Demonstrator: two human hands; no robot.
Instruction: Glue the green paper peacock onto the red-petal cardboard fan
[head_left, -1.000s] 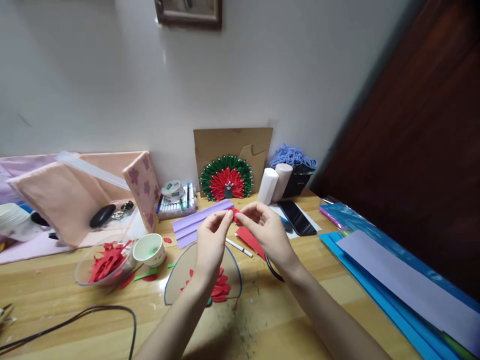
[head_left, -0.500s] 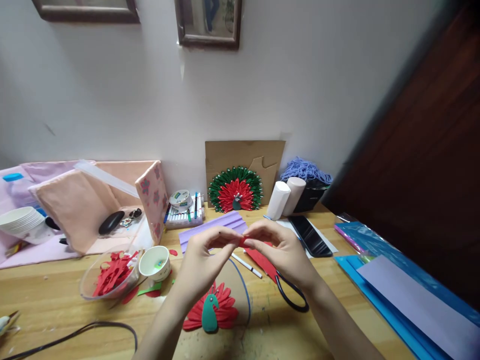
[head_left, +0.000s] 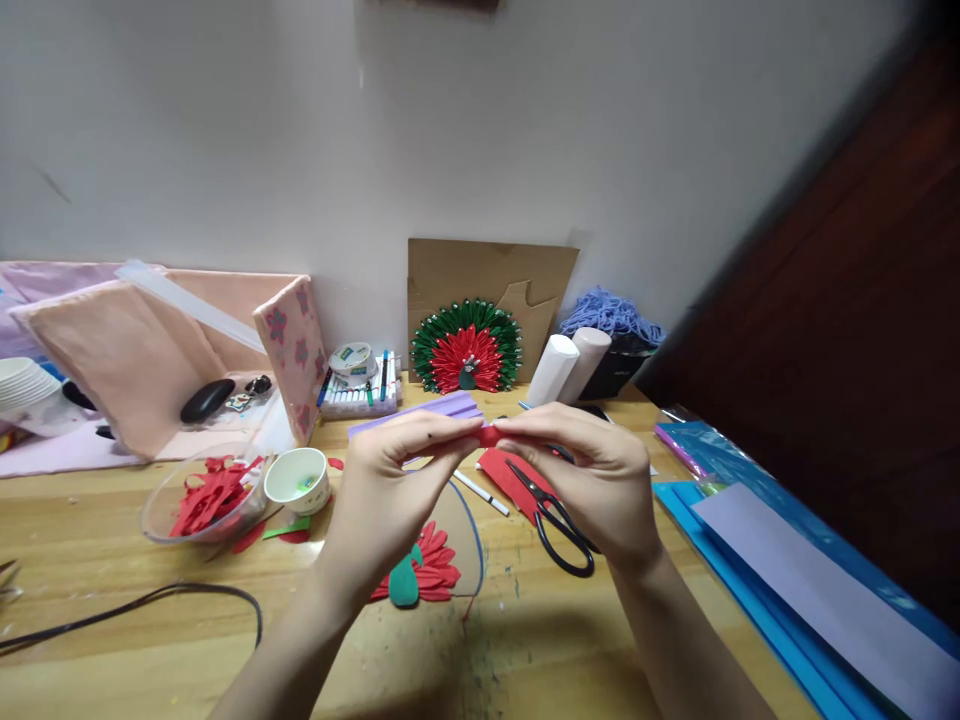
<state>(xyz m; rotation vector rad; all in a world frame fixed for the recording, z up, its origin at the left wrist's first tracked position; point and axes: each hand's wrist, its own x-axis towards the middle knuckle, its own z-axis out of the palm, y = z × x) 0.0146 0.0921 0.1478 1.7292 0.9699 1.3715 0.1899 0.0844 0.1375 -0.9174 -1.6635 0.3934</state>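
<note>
A wooden desk [head_left: 555, 640] stands against a pale wall [head_left: 360, 160]; mid-frame, the left hand [head_left: 397, 470] and right hand [head_left: 592, 470] almost meet, fingertips pinched on one small red piece [head_left: 489, 437] between them. It looks light, soft and easily creased, probably best held by its ends. Two peacocks: one upright peacock [head_left: 466, 348] behind, one flat peacock [head_left: 404, 583] lower centre. One pair of scissors [head_left: 541, 497], right of centre; one tub [head_left: 154, 518] and one cup [head_left: 300, 501], left.

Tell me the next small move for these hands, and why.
Perhaps ease the right hand back slightly: it and the left hand both pinch the small red piece, hiding its ends, so its full shape cannot be checked.
</note>
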